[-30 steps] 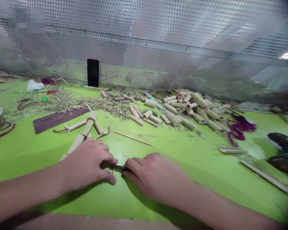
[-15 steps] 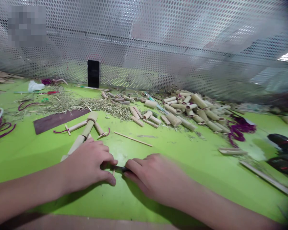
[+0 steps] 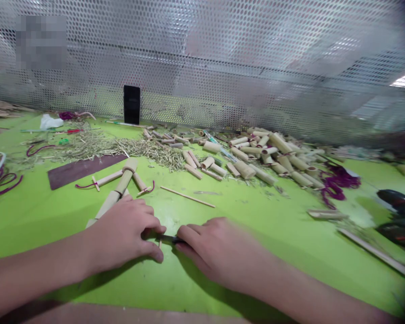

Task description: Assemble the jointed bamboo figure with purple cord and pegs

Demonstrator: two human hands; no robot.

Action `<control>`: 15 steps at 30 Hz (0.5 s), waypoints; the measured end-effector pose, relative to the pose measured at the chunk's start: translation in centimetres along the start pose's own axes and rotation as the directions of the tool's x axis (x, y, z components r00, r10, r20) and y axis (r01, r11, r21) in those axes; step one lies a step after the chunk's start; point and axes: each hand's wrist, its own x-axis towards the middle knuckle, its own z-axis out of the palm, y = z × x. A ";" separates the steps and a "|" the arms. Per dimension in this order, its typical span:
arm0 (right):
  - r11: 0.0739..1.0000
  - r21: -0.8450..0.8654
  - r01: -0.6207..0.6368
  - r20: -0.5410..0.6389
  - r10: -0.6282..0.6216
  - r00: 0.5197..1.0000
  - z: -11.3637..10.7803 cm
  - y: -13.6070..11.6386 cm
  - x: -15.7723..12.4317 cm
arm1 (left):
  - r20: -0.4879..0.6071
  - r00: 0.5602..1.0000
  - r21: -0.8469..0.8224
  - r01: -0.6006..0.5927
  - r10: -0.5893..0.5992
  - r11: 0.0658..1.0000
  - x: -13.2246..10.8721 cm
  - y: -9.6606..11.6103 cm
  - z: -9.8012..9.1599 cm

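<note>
Seemingly cutting: our right hand (image 3: 212,245), fingers round knife (image 3: 168,239); left hand (image 3: 128,231), fingers narrow at stick (image 3: 160,243), hold unclear; next needs steady pressure.

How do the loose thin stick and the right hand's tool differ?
The loose stick is pale; the tool is dark. The stick lies untouched on the green table; the tool is held in the right hand. The stick shows end to end; the tool is partly hidden.
</note>
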 end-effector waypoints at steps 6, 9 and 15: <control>1.000 -0.005 -0.001 0.001 0.001 1.000 0.1 -0.1 -0.1 | -0.002 1.000 -0.010 0.009 -0.009 1.000 0.1 -0.1 0.1; 1.000 0.003 -0.006 -0.007 0.006 1.000 0.1 -0.1 -0.1 | 0.000 1.000 -0.012 0.013 -0.013 1.000 0.1 0.0 0.0; 1.000 0.005 0.004 -0.004 -0.004 1.000 0.0 0.0 0.1 | -0.019 1.000 -0.006 -0.008 0.008 1.000 0.1 -0.1 0.0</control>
